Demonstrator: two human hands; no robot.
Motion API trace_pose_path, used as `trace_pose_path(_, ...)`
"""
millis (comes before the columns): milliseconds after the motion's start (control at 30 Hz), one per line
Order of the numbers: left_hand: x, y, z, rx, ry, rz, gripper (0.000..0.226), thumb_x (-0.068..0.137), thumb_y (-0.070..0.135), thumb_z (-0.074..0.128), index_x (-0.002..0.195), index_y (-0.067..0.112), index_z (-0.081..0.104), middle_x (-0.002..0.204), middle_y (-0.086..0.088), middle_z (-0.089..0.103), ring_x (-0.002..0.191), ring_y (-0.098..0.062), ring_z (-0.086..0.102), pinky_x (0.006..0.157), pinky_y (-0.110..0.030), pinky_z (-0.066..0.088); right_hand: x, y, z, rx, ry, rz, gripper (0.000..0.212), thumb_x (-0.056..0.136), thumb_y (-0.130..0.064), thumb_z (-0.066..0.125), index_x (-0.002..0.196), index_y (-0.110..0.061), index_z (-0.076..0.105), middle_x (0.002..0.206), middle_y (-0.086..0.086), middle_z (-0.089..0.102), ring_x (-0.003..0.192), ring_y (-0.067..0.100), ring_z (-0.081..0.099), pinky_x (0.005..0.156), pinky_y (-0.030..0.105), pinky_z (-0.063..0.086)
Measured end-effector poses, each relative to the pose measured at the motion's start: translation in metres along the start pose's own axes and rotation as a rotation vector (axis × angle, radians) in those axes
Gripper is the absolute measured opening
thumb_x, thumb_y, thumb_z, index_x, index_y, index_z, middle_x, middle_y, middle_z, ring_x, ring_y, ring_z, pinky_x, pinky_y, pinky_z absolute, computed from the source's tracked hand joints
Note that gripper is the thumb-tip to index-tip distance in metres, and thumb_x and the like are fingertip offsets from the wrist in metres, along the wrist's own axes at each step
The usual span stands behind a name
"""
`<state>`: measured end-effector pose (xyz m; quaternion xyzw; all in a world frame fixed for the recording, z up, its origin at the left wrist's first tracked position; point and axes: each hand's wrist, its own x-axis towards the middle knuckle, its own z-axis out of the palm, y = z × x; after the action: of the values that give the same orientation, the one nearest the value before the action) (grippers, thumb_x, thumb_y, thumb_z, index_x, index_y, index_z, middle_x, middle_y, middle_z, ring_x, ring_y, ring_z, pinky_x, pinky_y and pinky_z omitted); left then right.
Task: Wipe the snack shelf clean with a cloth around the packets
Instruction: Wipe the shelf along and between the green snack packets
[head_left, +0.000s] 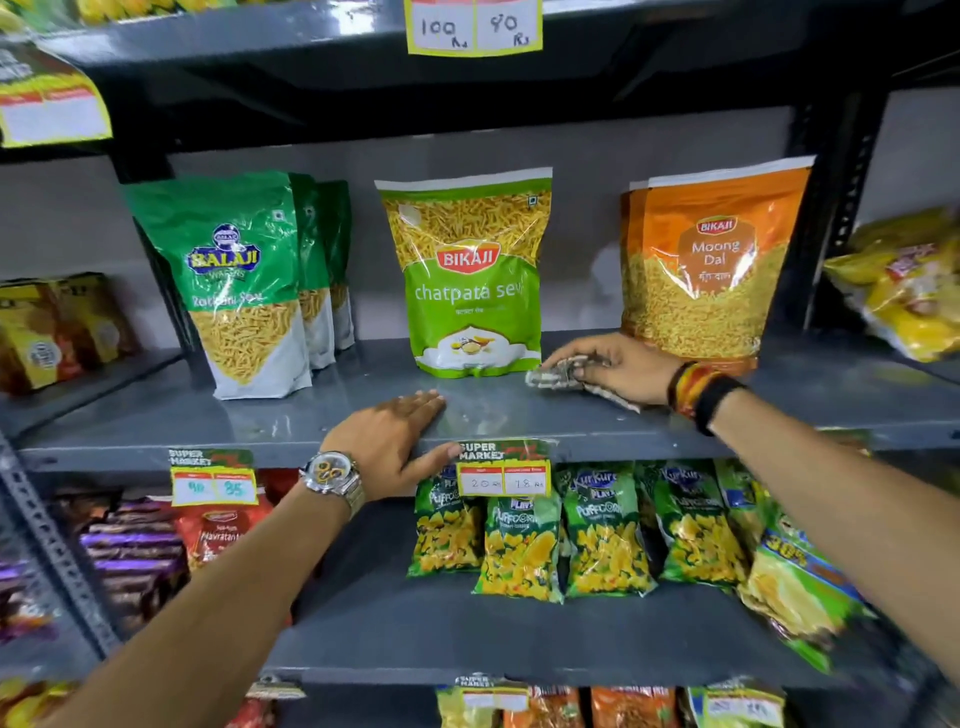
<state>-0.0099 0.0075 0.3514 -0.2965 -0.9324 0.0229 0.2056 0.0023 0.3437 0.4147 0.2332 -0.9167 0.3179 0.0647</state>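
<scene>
Right hand (618, 366) clamps cloth (558, 375) flat on shelf (291, 415) beside chatpata sev packet (470, 275); left hand (395, 441), spread, braces the front edge.

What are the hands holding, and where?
Right hand presses a crumpled grey-white cloth on its top; left hand rests flat on grey metal shelf, holding nothing.

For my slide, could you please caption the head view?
Right hand presses a cloth on the shelf beside the chatpata sev packet; left hand rests flat.
</scene>
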Motion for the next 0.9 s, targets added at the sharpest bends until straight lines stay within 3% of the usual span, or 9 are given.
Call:
trace_pose_path(100,-0.003,0.000,-0.002,-0.006,-0.009,0.009,0.101,0.087,0.085,0.010,0.154,0.016,0.040,0.158,-0.004,0.043,0.143,-0.020,0.043,0.111,-0.041,0.044,0.002,0.006,0.021,-0.062,0.001,0.039,0.034,0.099,-0.007,0.049,0.119,-0.028,0.067,0.126,-0.002,0.065,0.118,0.022,0.060,0.105,0.044,0.046)
trace_pose_path(233,-0.004,0.000,-0.001,-0.004,-0.014,0.020,0.096,0.089,0.083,0.015,0.154,0.016,0.038,0.159,-0.004,0.042,0.144,-0.020,0.042,0.112,-0.041,0.043,-0.047,-0.024,0.028,-0.056,-0.095,-0.051,0.035,0.100,-0.013,0.049,0.121,-0.036,0.064,0.126,-0.019,0.059,0.118,-0.006,0.053,0.096,0.007,0.040)
trace_pose_path(333,-0.003,0.001,-0.004,-0.012,-0.017,0.018,0.094,0.089,0.080,0.018,0.154,0.015,0.038,0.159,-0.005,0.042,0.145,-0.020,0.041,0.112,-0.042,0.043,-0.056,-0.021,0.011,-0.018,-0.054,-0.014,0.032,0.100,-0.012,0.050,0.121,-0.031,0.065,0.122,-0.021,0.063,0.108,-0.017,0.054,0.090,0.003,0.040)
trace_pose_path(400,0.000,0.007,-0.009,0.003,-0.020,0.034,0.096,0.088,0.080,0.016,0.154,0.014,0.038,0.159,-0.006,0.042,0.145,-0.021,0.041,0.111,-0.041,0.042,-0.038,-0.006,0.000,-0.041,0.114,0.033,0.034,0.100,-0.006,0.048,0.120,-0.027,0.066,0.124,-0.014,0.063,0.106,-0.011,0.055,0.092,0.013,0.038)
trace_pose_path(467,0.008,0.019,-0.013,0.019,-0.014,0.086,0.097,0.088,0.080,0.015,0.155,0.013,0.035,0.160,-0.008,0.039,0.145,-0.023,0.041,0.112,-0.040,0.041,-0.012,0.010,-0.002,-0.114,0.229,0.087,0.036,0.098,-0.003,0.047,0.118,-0.025,0.067,0.127,-0.002,0.063,0.111,0.009,0.056,0.093,0.024,0.039)
trace_pose_path(567,0.022,0.038,-0.011,0.004,-0.043,0.153,0.096,0.090,0.080,0.012,0.156,0.013,0.031,0.163,-0.008,0.035,0.144,-0.025,0.041,0.114,-0.041,0.040,0.026,0.029,0.003,-0.202,0.327,0.194,0.041,0.096,-0.004,0.046,0.107,-0.036,0.068,0.114,0.005,0.072,0.089,0.028,0.068,0.075,0.032,0.054)
trace_pose_path(700,0.029,0.044,-0.006,-0.028,-0.043,0.177,0.089,0.094,0.074,0.013,0.156,0.013,0.032,0.162,-0.008,0.036,0.145,-0.024,0.040,0.115,-0.037,0.035,0.067,0.047,0.008,-0.185,0.403,0.273,0.036,0.094,-0.010,0.048,0.101,-0.041,0.065,0.098,0.010,0.076,0.080,0.031,0.071,0.073,0.035,0.058)
trace_pose_path(800,0.031,0.041,-0.002,-0.042,-0.049,0.169,0.093,0.091,0.074,0.009,0.158,0.013,0.029,0.164,-0.007,0.033,0.148,-0.023,0.035,0.118,-0.036,0.029,0.096,0.054,0.010,-0.172,0.440,0.274,0.034,0.093,-0.010,0.049,0.108,-0.033,0.069,0.106,0.009,0.074,0.087,0.032,0.069,0.075,0.032,0.056)
trace_pose_path(900,0.034,0.038,0.004,-0.053,-0.034,0.168,0.094,0.092,0.077,0.007,0.158,0.014,0.030,0.162,-0.008,0.035,0.148,-0.025,0.036,0.119,-0.038,0.030,0.119,0.072,0.004,-0.194,0.450,0.317,0.037,0.091,-0.011,0.046,0.115,-0.031,0.067,0.111,0.011,0.073,0.092,0.037,0.069,0.079,0.041,0.059)
